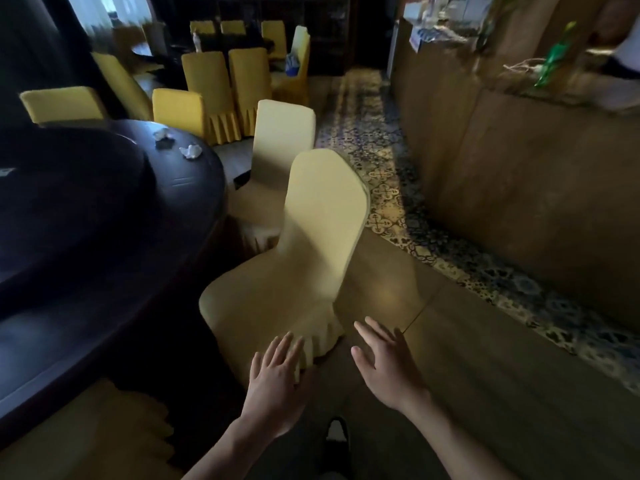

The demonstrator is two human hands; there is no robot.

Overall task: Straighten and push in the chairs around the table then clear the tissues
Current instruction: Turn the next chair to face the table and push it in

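Reaching with both hands, left point(273, 382) and right point(388, 362), released, toward skewed cream-covered chair point(311, 244); next, grasping backrest, turning toward surface point(194, 188).

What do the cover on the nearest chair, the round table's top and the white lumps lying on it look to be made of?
Nearest chair: pale cream fabric slipcover, seemingly stretchy, matte, with a pleated skirt at the bottom. Round table: dark top, glossy; soft reflections suggest lacquered wood or glass, which one is unclear. White lumps: crumpled tissue paper, judging by their creased, irregular shape.
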